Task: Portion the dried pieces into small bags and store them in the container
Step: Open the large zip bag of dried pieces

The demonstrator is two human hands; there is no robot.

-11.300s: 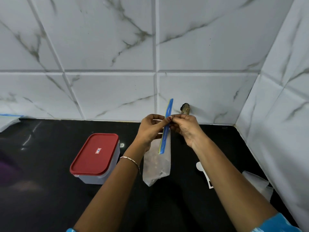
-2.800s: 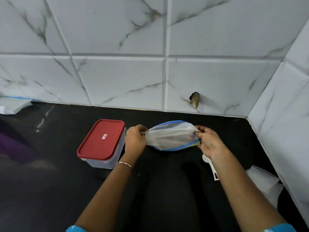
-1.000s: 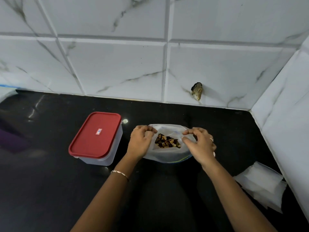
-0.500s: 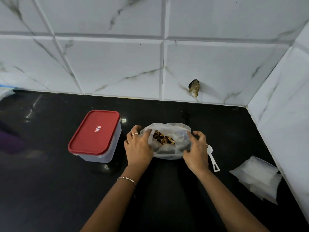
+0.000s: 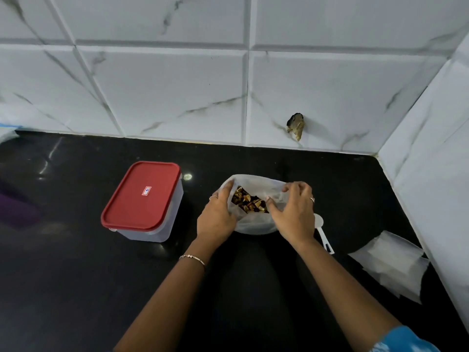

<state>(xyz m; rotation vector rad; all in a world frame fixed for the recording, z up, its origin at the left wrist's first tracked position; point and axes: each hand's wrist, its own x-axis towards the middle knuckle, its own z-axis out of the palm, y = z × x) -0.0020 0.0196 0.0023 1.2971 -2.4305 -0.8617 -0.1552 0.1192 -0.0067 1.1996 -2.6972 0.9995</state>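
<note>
On the black table point(image 5: 76, 288), a large plastic bag point(image 5: 253, 224) sits mid-scene with its mouth spread, showing dried pieces point(image 5: 247, 201) inside. The left hand point(image 5: 218, 217) has a grip on the bag's left rim; the right hand point(image 5: 294, 212) pinches its right rim. The red-lidded container point(image 5: 143, 199) stands closed to the left. A white scoop point(image 5: 321, 231) lies just right of the bag, and small bags point(image 5: 390, 268) are stacked at the near right.

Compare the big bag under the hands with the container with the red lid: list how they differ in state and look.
The big bag is open, its dried pieces showing; the container is shut under its red lid.
The bag is soft and rumpled; the container is rigid and boxy.
Both hands hold the bag; nothing touches the container.
Both have pale translucent walls and sit on the black counter.
</note>
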